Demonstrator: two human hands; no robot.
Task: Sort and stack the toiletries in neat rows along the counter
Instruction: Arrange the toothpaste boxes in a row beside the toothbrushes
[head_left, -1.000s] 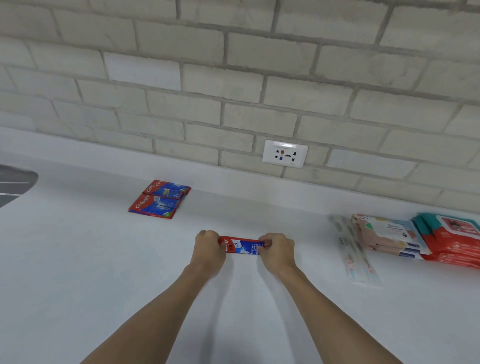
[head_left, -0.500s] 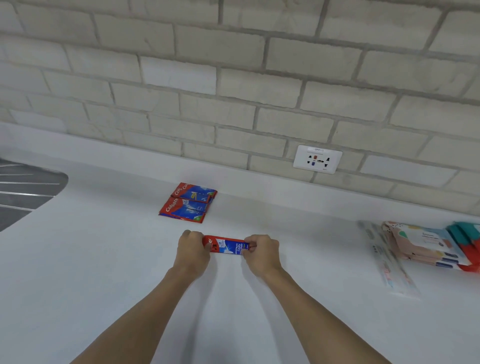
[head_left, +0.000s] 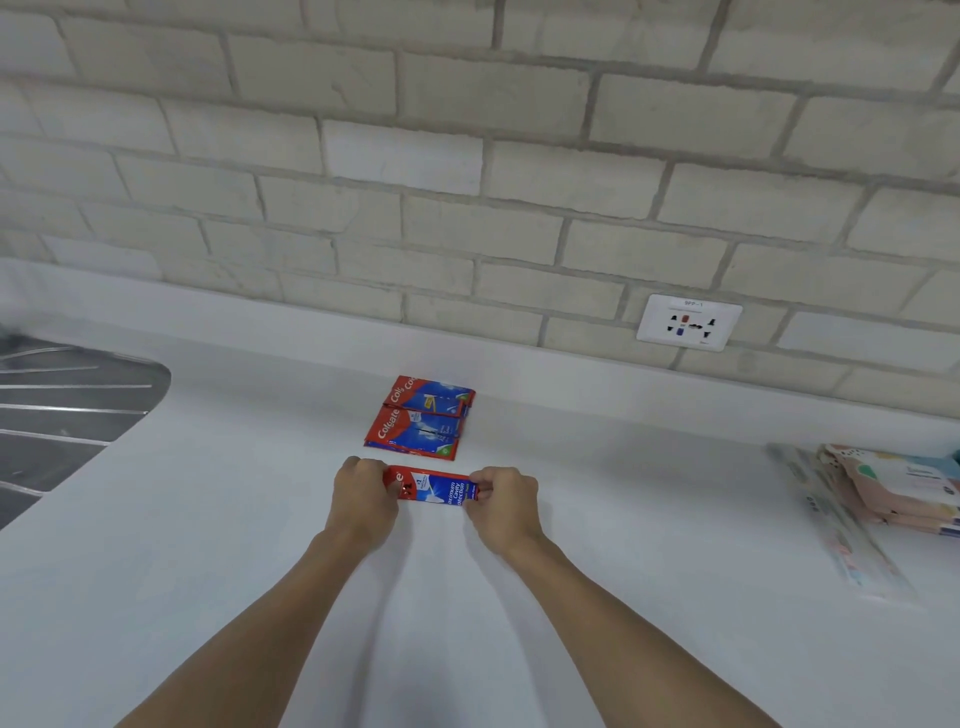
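left hand (head_left: 363, 496), right hand (head_left: 506, 501), fingers (head_left: 488, 486) pinching sachet (head_left: 436, 487)

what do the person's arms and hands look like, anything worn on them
The left hand and right hand are bare: no gloves, rings, watch or bracelet visible. The left forearm and right forearm are uncovered to the view's bottom edge; no sleeves show.

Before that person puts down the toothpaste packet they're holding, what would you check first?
1. Left hand grips the packet by its red end: ok.
2. Right hand pinches its blue end: ok.
3. Whether the packet is lifted off the counter or resting on it: cannot tell.
4. Stack of matching packets lies just behind, nothing between: ok.
5. Wipes sit far to the right, out of the way: ok.
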